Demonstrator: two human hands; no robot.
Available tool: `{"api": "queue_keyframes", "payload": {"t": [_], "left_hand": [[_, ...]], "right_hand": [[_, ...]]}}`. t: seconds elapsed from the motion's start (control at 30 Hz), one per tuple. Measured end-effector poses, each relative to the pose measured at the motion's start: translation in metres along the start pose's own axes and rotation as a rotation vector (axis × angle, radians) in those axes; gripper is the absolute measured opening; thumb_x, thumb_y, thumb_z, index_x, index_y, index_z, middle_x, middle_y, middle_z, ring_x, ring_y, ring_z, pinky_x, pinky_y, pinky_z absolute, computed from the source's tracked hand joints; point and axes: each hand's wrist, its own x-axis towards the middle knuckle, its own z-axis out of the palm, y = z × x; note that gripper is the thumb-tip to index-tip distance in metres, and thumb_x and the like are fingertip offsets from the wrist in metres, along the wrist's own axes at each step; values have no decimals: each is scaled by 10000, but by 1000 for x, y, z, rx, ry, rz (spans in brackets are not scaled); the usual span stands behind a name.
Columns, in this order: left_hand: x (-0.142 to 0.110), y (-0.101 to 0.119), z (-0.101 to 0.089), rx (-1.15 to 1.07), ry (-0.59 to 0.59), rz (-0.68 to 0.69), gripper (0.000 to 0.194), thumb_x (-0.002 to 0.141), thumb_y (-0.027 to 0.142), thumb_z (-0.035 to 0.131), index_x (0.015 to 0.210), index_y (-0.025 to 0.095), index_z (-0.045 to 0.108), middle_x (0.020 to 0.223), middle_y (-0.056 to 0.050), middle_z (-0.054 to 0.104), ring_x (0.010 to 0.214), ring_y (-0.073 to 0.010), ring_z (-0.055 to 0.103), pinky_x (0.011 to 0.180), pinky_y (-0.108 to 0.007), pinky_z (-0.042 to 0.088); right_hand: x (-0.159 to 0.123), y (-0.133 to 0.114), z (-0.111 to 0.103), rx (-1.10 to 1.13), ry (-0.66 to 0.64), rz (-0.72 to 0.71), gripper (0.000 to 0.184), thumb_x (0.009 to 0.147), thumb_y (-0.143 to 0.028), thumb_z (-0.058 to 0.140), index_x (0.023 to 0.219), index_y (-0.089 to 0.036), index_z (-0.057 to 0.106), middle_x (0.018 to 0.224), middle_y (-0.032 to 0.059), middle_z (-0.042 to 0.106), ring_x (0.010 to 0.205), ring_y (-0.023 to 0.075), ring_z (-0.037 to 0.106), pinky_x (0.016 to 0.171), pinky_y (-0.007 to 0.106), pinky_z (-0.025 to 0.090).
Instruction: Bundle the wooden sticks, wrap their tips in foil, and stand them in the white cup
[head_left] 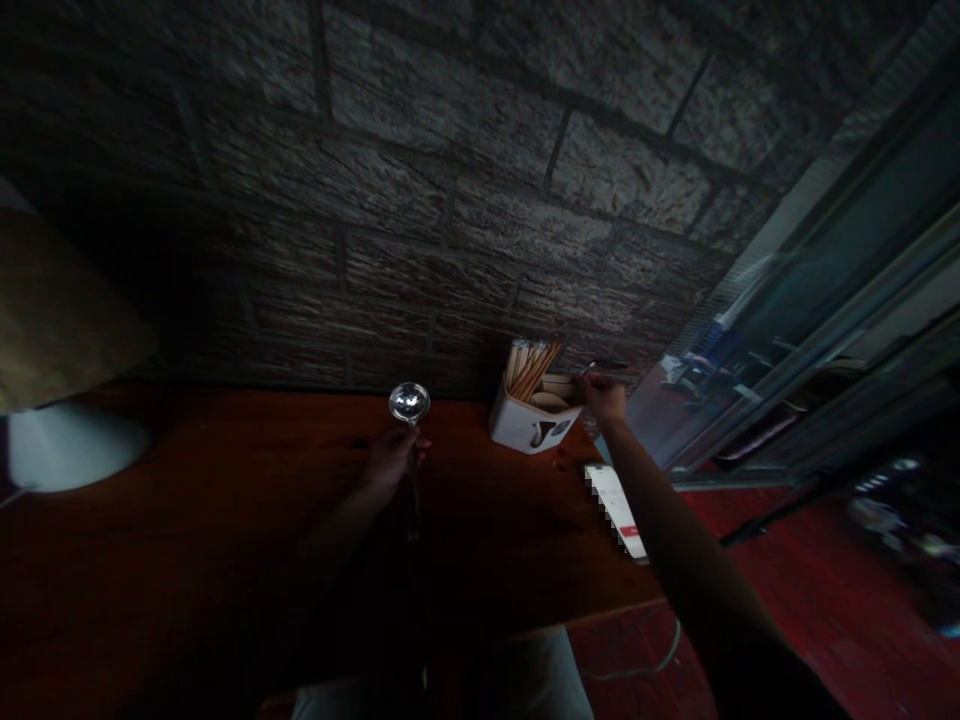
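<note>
My left hand [391, 462] is closed around the handle of a shiny metal ladle [409, 401]. The ladle's round bowl points toward the wall, and its long handle runs back toward me over the wooden table. My right hand [602, 397] is at the right rim of a white utensil holder [521, 423], its fingers pinched. A thin, partly shiny utensil [609, 365] shows just beyond those fingers; its kind is too dark to make out. Wooden chopsticks [534, 368] stand in the holder's left part, some with clear wrapping at the tips.
A phone [616, 510] with a lit screen lies on the table [480, 540] beside my right forearm. At the left stands a lamp [60, 330] with a tan shade. A stone-block wall [450, 215] rises behind the table, with glass panels [750, 330] to the right.
</note>
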Motion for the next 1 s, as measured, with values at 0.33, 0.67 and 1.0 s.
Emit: {"api": "queue_keyframes", "payload": {"t": [0.33, 0.67, 1.0], "left_hand": [[-1, 0, -1, 4, -11, 3, 356, 614, 388, 840, 743, 126, 637, 627, -29, 712, 472, -108, 579, 511, -237, 435], [-3, 1, -1, -3, -37, 4, 385, 587, 402, 850, 760, 126, 646, 639, -23, 717, 482, -105, 585, 524, -236, 443], [-8, 9, 0, -98, -116, -35, 431, 602, 356, 848, 951, 148, 706, 800, -30, 746, 557, -94, 611, 542, -211, 443]], "right_hand": [[-6, -12, -5, 21, 23, -28, 292, 780, -434, 578, 700, -164, 653, 738, 83, 721, 722, 213, 655, 652, 271, 417], [-7, -14, -2, 178, 11, -2, 357, 703, -522, 635, 658, -168, 620, 660, 58, 683, 686, 193, 617, 641, 269, 433], [-119, -32, -12, 473, 36, -32, 443, 804, -594, 587, 961, -180, 615, 859, 58, 677, 688, 149, 606, 585, 242, 465]]}}
